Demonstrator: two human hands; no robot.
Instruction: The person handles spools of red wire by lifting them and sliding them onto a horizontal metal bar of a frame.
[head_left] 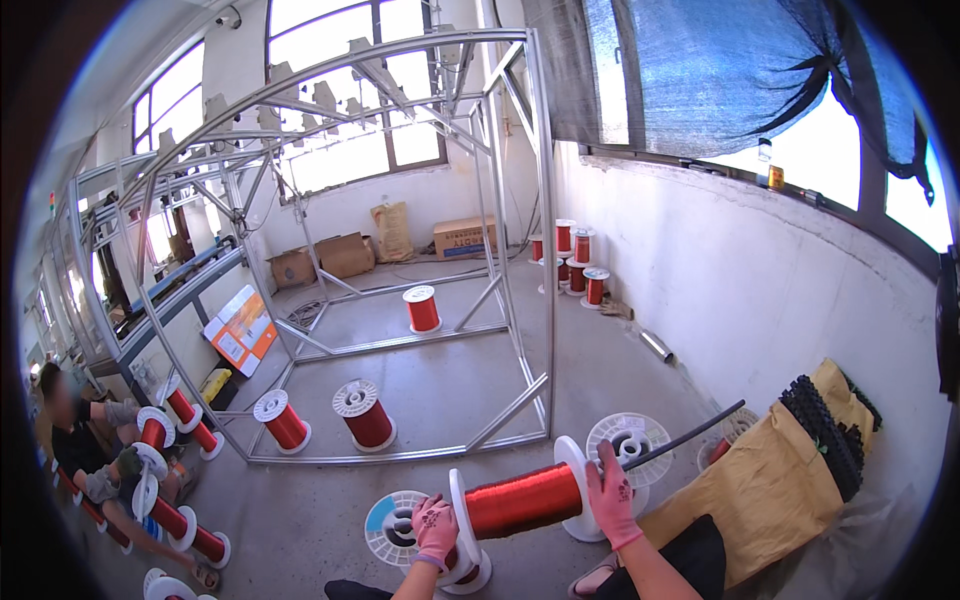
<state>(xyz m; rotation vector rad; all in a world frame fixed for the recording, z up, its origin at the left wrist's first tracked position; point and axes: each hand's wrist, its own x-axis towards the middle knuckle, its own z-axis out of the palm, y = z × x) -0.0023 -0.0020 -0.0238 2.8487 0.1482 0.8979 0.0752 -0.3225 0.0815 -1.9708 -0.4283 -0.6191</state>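
A large spool of red wire (pixel 525 502) with white flanges lies sideways between my hands, in front of my knees. My left hand (pixel 435 528), in a pink glove, grips its left flange. On the right flange is my right hand (pixel 611 500), gloved in pink too, its fingers bent over the rim. A dark rod (pixel 690 435) slants up to the right from beside my right hand; whether it runs through the spool is hidden. Another spool (pixel 395 530) stands upright by my left hand, and a white-flanged spool (pixel 655 440) stands behind my right hand.
Ahead stands a metal frame (pixel 549 250), with red wire spools (pixel 366 417) on the floor at its base. More spools (pixel 595 288) stand by the right wall. Brown sacking (pixel 745 505) lies at my right. A co-worker (pixel 85 440) handles spools at far left.
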